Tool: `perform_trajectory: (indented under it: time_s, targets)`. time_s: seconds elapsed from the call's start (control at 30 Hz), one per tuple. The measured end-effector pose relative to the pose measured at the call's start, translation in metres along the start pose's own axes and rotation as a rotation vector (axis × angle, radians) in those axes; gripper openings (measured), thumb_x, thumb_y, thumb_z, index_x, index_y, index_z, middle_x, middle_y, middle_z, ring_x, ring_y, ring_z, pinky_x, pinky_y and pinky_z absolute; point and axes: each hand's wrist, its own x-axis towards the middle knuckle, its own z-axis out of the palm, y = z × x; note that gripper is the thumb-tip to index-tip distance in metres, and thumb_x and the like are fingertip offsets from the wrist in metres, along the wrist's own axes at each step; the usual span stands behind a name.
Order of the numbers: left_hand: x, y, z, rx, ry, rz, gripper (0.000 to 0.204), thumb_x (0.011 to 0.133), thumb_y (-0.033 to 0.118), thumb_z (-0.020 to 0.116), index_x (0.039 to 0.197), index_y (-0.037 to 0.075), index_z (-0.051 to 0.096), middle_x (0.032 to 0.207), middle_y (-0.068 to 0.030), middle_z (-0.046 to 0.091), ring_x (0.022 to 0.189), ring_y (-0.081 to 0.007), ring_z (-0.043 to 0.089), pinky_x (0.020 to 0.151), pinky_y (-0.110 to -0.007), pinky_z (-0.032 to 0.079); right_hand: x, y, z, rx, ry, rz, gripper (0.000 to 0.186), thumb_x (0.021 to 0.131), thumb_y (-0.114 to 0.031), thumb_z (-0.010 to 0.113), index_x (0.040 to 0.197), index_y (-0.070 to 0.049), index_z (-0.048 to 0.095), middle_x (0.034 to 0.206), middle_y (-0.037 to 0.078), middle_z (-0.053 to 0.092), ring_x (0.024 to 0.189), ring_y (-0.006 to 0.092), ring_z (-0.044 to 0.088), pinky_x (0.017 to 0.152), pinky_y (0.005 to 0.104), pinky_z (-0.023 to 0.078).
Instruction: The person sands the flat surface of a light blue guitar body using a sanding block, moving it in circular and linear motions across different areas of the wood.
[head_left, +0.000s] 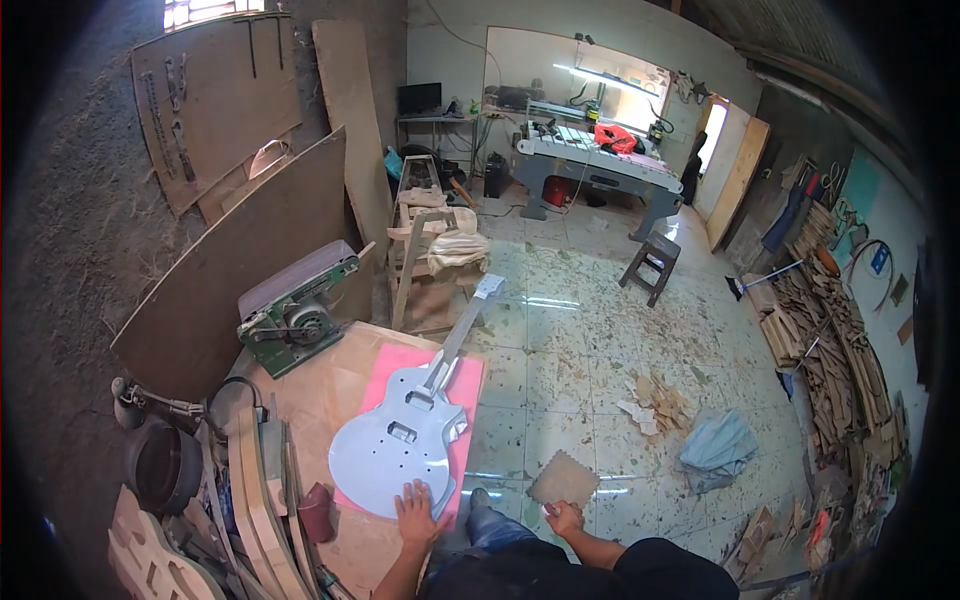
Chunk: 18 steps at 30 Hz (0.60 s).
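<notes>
A pale grey electric guitar without strings lies on a pink sheet on the wooden workbench, its neck pointing away from me. Holes and pickup cavities show in its body. My left hand rests with fingers spread on the near edge of the body. Off the bench to the right, my right hand is closed over the floor. A small whitish bit shows by its thumb, too small to name. Just beyond that hand, a square brown mat lies on the floor.
A green belt sander stands at the bench's far left. Curved wood pieces and a dark red object lie nearer. A stool, wood scraps and a blue-grey cloth are on the tiled floor. Stacked timber lines the right wall.
</notes>
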Motion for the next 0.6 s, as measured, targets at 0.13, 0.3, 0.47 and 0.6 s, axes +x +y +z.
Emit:
perform_trajectory:
  time_s: [0.13, 0.3, 0.47, 0.6]
  targets:
    - [-0.007, 0.015, 0.005, 0.013, -0.025, 0.080, 0.103, 0.090, 0.078, 0.052, 0.161, 0.004, 0.039, 0.171, -0.0172, 0.032, 0.160, -0.0379, 0.023, 0.126, -0.065, 0.015, 0.002, -0.004, 0.006, 0.010, 0.001, -0.009, 0.048, 0.083, -0.047, 0.080, 0.124, -0.025, 0.073, 0.132, 0.020, 0.061, 0.126, 0.0424, 0.059, 0.110, 0.0498, 0.047]
    - [0.000, -0.009, -0.008, 0.083, -0.059, 0.091, 0.100, 0.090, 0.077, 0.053, 0.161, 0.008, 0.041, 0.170, -0.0125, 0.035, 0.160, -0.0362, 0.024, 0.126, -0.065, 0.016, 0.008, -0.020, 0.011, 0.027, -0.008, -0.030, 0.048, 0.083, -0.046, 0.079, 0.126, -0.025, 0.073, 0.132, 0.019, 0.061, 0.126, 0.0421, 0.058, 0.110, 0.0493, 0.047]
    - [0.008, -0.008, -0.009, 0.043, 0.027, -0.116, 0.101, 0.090, 0.076, 0.053, 0.161, 0.005, 0.041, 0.170, -0.0162, 0.034, 0.159, -0.0382, 0.024, 0.125, -0.066, 0.017, 0.009, -0.027, 0.011, 0.047, 0.015, -0.090, 0.050, 0.084, -0.046, 0.079, 0.128, -0.025, 0.071, 0.131, 0.019, 0.061, 0.128, 0.0404, 0.058, 0.109, 0.0488, 0.048]
    - [-0.002, 0.012, -0.001, 0.016, -0.004, 0.016, 0.106, 0.090, 0.080, 0.052, 0.160, 0.002, 0.039, 0.171, -0.0196, 0.031, 0.159, -0.0402, 0.024, 0.125, -0.066, 0.016, 0.005, -0.032, 0.015, 0.034, -0.028, -0.072, 0.050, 0.084, -0.046, 0.080, 0.129, -0.026, 0.071, 0.132, 0.019, 0.061, 0.128, 0.0408, 0.058, 0.109, 0.0489, 0.048]
